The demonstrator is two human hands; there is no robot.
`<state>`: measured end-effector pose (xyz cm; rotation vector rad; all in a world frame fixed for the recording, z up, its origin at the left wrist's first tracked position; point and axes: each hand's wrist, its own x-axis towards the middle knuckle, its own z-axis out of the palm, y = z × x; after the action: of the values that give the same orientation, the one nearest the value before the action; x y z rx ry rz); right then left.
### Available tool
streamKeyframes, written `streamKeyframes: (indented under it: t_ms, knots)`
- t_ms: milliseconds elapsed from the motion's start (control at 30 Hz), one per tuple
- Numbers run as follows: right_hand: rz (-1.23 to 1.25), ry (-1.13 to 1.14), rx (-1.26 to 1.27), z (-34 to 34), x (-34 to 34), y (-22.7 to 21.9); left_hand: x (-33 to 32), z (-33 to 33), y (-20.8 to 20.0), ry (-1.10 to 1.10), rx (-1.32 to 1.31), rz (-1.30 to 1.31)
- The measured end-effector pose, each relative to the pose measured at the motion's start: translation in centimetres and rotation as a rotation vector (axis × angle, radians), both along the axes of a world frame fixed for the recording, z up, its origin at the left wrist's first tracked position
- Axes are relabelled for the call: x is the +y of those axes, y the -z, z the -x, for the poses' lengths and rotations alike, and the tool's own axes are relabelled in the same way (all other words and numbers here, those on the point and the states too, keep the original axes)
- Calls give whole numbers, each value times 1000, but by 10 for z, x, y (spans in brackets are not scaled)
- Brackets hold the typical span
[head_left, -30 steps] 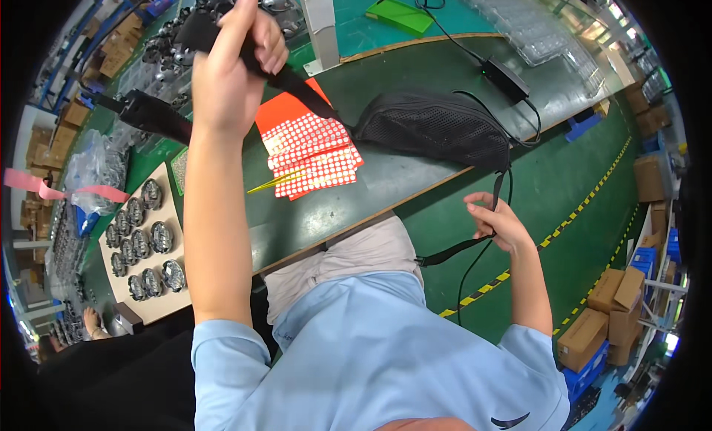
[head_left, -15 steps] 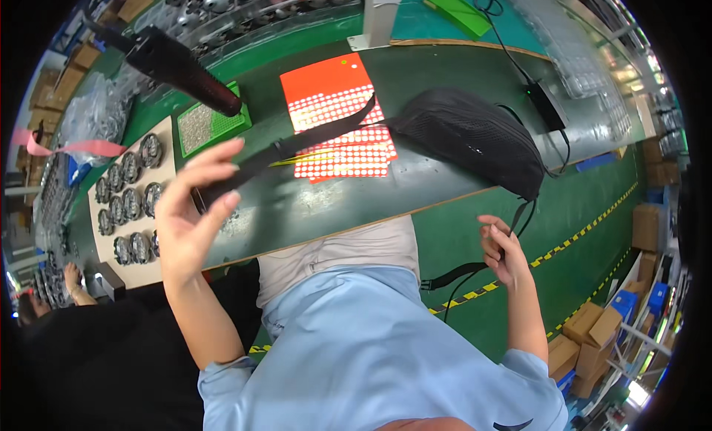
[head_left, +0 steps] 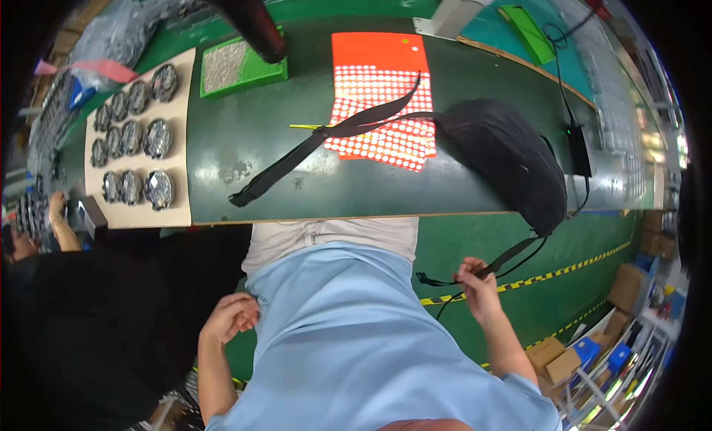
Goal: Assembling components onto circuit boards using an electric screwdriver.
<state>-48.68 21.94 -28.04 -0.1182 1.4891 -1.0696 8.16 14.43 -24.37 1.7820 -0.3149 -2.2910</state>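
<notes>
Black bag point(head_left: 504, 160): on desk point(head_left: 311, 201), end overhanging front edge | right hand point(head_left: 480, 288): fingers clamped on its strap point(head_left: 513, 254) | left hand point(head_left: 231, 317): fingers loosely curled, slightly apart, empty | likely light, soft, floppy; grip best around body

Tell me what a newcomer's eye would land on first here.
Probably the bright orange-red sheets with white dots, near the middle of the dark green bench. Next, likely the black pouch just right of them, one strap trailing left across the sheets, the other strap held in the right hand. Then the rows of round, shiny parts on a tan board at the left.
</notes>
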Motion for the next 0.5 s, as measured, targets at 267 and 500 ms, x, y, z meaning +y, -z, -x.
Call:
streamKeyframes:
  t_ms: [267,500]
  knots:
    - [-326,120,-72,-18,20,14,145,-20,131,-328,-195,-369]
    - [56,-1111,458,53,114,126,219,22,123,-502,-197,-362]
